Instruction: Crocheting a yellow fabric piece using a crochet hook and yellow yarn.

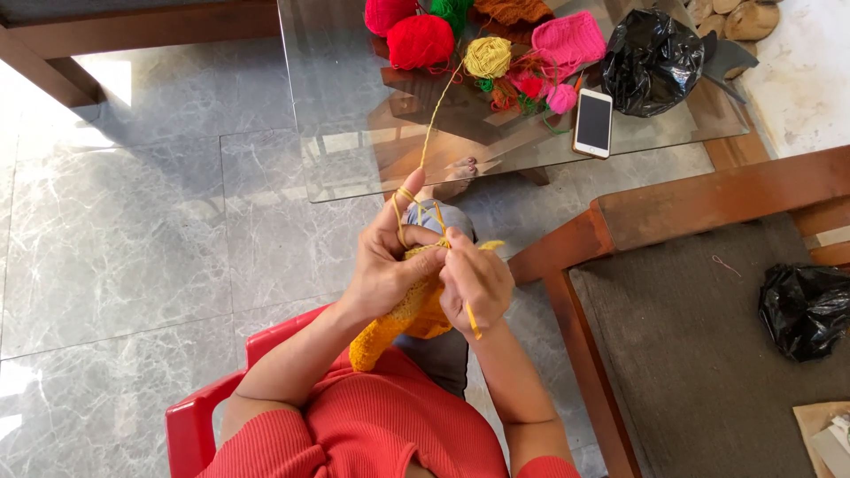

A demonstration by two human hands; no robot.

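My left hand point(387, 257) holds a yellow-orange crocheted piece point(398, 323) that hangs down over my lap, with yellow yarn looped over its raised forefinger. My right hand point(478, 281) is closed on a yellow crochet hook point(473, 320), its tip at the top edge of the piece between the two hands. The yarn strand point(436, 115) runs up from my left forefinger to a yellow yarn ball point(488, 57) on the glass table point(354, 106).
On the table lie red yarn balls point(420, 41), a pink knitted piece point(568, 39), small coloured yarn bits, a white phone point(593, 122) and a black plastic bag point(651, 60). A wooden couch with a grey cushion point(699, 354) stands right, holding another black bag point(804, 310). I sit on a red chair point(199, 416).
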